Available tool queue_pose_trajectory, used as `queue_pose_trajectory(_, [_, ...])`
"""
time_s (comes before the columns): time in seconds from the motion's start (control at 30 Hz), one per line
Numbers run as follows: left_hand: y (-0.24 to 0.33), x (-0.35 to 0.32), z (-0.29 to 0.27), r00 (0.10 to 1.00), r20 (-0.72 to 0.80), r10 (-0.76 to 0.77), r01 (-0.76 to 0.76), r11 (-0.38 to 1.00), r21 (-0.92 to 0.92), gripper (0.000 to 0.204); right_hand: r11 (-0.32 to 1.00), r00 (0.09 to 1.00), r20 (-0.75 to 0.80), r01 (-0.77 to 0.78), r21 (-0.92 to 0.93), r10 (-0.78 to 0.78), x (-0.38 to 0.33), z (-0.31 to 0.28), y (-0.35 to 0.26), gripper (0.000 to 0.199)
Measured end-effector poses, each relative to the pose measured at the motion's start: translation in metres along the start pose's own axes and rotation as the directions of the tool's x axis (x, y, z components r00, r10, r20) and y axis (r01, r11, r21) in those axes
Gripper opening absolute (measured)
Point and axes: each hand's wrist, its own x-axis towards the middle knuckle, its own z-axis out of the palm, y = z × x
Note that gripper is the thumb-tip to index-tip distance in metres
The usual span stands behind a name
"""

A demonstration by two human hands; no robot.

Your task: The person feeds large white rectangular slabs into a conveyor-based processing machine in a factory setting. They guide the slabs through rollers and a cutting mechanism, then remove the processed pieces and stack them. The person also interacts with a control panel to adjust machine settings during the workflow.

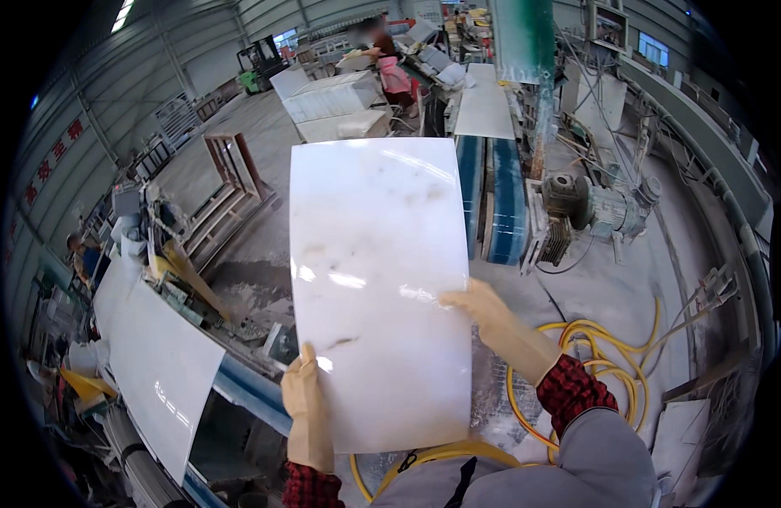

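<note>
A glossy white stone slab [382, 229] with faint grey veins and brownish marks is held up in front of me. My left hand [305, 406], in a tan rubber glove, grips its left edge near the lower corner, thumb over the face. On the right edge, a little higher, my right hand [484, 313] in a matching glove is closed round the slab with fingers on its face. The fingers behind the slab are hidden. Both forearms show red and black checked cuffs.
Another white slab [157, 364] lies on a blue-belted conveyor at left. Ahead, a blue conveyor [507, 203] carries a pale slab [485, 102]. A motor [615, 212] stands beside it. A yellow hose [606, 360] coils on the floor at right. Farther back are a person [395, 76] and a green forklift [257, 68].
</note>
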Motion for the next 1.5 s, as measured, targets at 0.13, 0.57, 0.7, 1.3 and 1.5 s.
queue_pose_trajectory(0.13, [0.017,0.013,0.086,0.98,0.198,-0.033,0.031,0.999,0.012,0.073,0.898,0.906,-0.081,0.394,-0.195,-0.415,0.008,-0.067,0.002,0.036])
queue_pose_trajectory(0.57, [0.046,0.119,0.329,0.813,0.578,-0.069,-0.01,0.991,0.132,0.075,0.939,0.894,-0.366,0.143,-0.313,-0.258,0.131,-0.287,0.144,0.046])
queue_pose_trajectory(0.7, [0.037,0.198,0.394,0.767,0.609,-0.204,0.085,0.972,0.219,0.072,0.457,0.894,-0.172,0.041,-0.889,-0.415,0.187,-0.309,0.114,0.047])
queue_pose_trajectory(1.3, [0.066,0.285,0.413,0.204,0.877,-0.434,0.468,0.831,0.302,0.058,0.837,0.714,-0.506,-0.547,0.029,0.484,0.148,-0.273,0.09,0.042])
queue_pose_trajectory(1.5, [0.081,0.294,0.477,0.401,0.86,-0.316,0.548,0.835,0.052,0.059,0.91,0.62,-0.678,-0.365,0.195,0.394,0.219,-0.3,0.084,0.046])
